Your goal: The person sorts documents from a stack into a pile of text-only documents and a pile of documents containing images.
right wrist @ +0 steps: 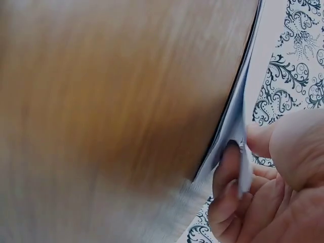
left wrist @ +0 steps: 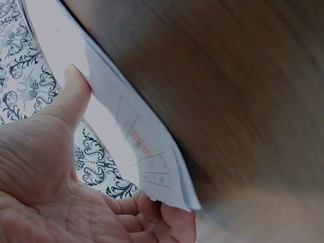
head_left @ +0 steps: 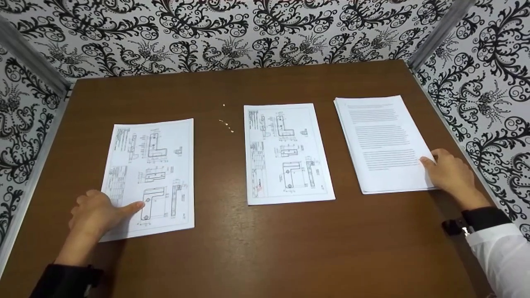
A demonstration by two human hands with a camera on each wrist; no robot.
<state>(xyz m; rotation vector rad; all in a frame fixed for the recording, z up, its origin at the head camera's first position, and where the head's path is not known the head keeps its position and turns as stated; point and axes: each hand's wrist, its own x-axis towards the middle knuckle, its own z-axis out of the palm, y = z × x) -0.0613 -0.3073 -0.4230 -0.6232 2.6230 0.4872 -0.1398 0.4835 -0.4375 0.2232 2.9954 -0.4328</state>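
Observation:
On the left lies a stack of drawing sheets [head_left: 174, 136] printed with L-shaped parts. My left hand [head_left: 97, 211] grips its lower left corner, thumb flat on top and fingertips curled at the edge. In the left wrist view the fingers meet the corner of these sheets [left wrist: 101, 111], near a red mark. At the right is a stack of text pages [head_left: 381, 145]. Its lower right corner is pinched between thumb and fingers of my right hand [head_left: 453, 174]. The right wrist view shows fingers curled under the lifted corner of paper [right wrist: 245, 172], parted from the sheets below.
A second stack of drawing sheets [head_left: 285, 153] lies in the middle of the brown table [head_left: 256, 248]. Small pale crumbs [head_left: 225, 123] are scattered left of it. Walls with black scroll patterns [head_left: 232, 33] enclose the table at the back and both sides.

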